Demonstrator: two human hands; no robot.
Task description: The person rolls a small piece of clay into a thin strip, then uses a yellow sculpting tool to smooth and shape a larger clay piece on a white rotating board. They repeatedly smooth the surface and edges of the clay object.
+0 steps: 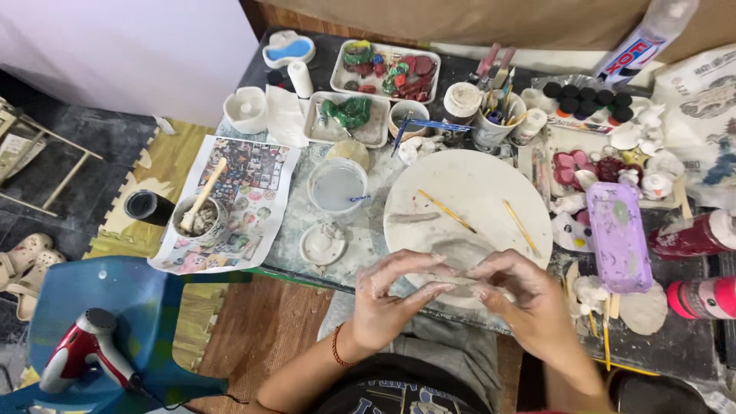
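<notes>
Both hands — left hand (387,299), right hand (529,303) — meeting at near edge of round board (468,207), pinching clay piece (452,274) between them. On board, two sticks (447,211). Left of board, water cup (338,188) — right of board, oblong palette (617,234).

I observe one pale grey clay piece (452,277), damp-looking and flattened into an irregular slab. It is pinched at both ends between fingertips, held just above the near rim of the round white board (468,192).

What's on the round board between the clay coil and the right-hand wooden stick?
In the head view, a yellow-handled tool lies diagonally on the round board, between the clay coil and the wooden stick; otherwise bare board.
</notes>
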